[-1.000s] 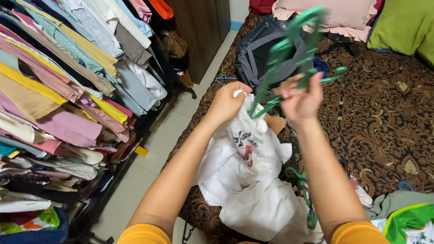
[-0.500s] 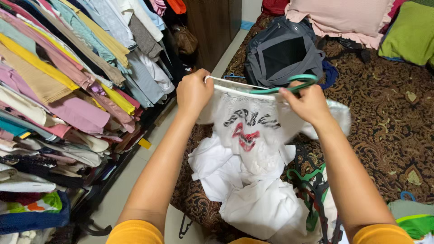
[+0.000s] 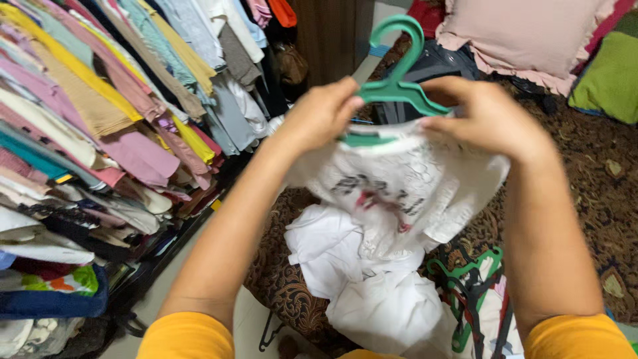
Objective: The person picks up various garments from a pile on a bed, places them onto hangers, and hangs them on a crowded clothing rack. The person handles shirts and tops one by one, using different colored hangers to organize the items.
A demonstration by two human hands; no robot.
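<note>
A white shirt point(image 3: 399, 189) with a black and red print hangs on a green plastic hanger point(image 3: 397, 73), held up in front of me. My left hand point(image 3: 320, 114) grips the shirt's left shoulder over the hanger arm. On the other side, my right hand point(image 3: 488, 116) clutches the right shoulder of the shirt and hanger. The hook stands upright between my hands. More white garments point(image 3: 372, 292) lie heaped on the bed below.
A rack of hanging clothes point(image 3: 100, 133) in many colours fills the left. The bed has a dark patterned cover point(image 3: 598, 193), a pink pillow point(image 3: 512, 30), a green pillow point(image 3: 608, 76) and a dark backpack point(image 3: 445, 60). Spare green and dark hangers point(image 3: 475, 292) lie at lower right.
The hanger went from waving loose in my right hand to sitting inside the shirt's neck. Both hands have risen, and the hook now points up.
</note>
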